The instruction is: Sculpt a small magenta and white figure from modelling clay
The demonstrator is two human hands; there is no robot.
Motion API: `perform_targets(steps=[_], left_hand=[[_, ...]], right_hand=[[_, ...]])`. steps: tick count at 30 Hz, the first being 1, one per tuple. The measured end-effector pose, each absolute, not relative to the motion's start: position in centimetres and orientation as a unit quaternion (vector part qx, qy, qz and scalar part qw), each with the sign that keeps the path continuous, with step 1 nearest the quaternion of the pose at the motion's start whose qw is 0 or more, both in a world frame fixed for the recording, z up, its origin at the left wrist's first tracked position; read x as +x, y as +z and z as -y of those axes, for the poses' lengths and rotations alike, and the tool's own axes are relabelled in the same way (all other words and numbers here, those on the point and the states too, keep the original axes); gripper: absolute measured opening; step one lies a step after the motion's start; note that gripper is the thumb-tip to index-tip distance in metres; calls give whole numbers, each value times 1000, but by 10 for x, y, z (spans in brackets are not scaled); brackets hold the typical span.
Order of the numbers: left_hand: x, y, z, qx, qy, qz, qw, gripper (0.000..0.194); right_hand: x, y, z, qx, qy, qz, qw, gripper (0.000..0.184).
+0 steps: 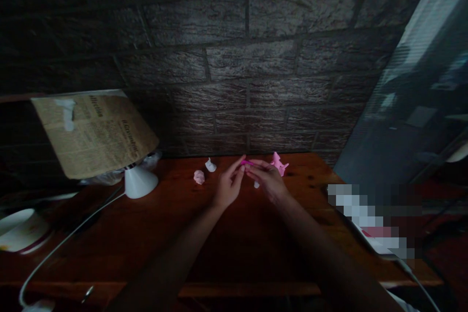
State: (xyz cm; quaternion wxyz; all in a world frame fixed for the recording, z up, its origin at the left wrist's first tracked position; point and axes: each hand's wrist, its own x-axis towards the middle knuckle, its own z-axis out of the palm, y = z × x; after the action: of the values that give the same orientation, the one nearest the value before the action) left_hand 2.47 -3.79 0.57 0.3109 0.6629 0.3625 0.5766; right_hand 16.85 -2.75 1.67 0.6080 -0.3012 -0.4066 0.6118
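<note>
Above the wooden table, both hands meet around a small magenta piece [246,162] that looks like modelling clay. My left hand [230,183] pinches it from the left with thumb and fingers. From the other side, my right hand [268,179] grips it too, partly covering it. Just behind my right hand stands a pink clay figure [279,164] with pointed parts. A small white bit [256,185] shows beneath that hand. Left of my left hand lie a pale pink lump [199,177] and a white lump [210,165].
A lamp with a newsprint-patterned shade [98,131] stands on the table's left, its white cord [69,236] running forward. Farther left is a white bowl-like container [24,229]. A blurred-out device [373,229] lies at the right edge. A dark brick wall [252,63] rises behind.
</note>
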Motion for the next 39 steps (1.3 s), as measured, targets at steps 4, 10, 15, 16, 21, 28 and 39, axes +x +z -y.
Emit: perform_targets(steps=[4,10,15,16,21,28,39], left_hand=[[24,2,29,643,598,-354,322,39],[6,-7,10,622,612,-391,293,40],[8,-8,9,651,564,-402,311,32],[10,-8,11,656,558,-397,319,34],[17,-6,15,657,555,-366,354,49],[15,-2,18,674,572,-357,301,40],[15,0,19,593,564,-350,455,52]], right_hand=[[153,25,14,-340,621,371,601,41],[129,18,6,-361,635,374,570,37],[141,5,14,-289,732,342,514,25],[146,4,13,-283,747,332,502,24],[160,3,4,-268,766,350,468,21],[166,7,4,-274,727,409,479,25],[174,8,5,-311,630,478,527,22]])
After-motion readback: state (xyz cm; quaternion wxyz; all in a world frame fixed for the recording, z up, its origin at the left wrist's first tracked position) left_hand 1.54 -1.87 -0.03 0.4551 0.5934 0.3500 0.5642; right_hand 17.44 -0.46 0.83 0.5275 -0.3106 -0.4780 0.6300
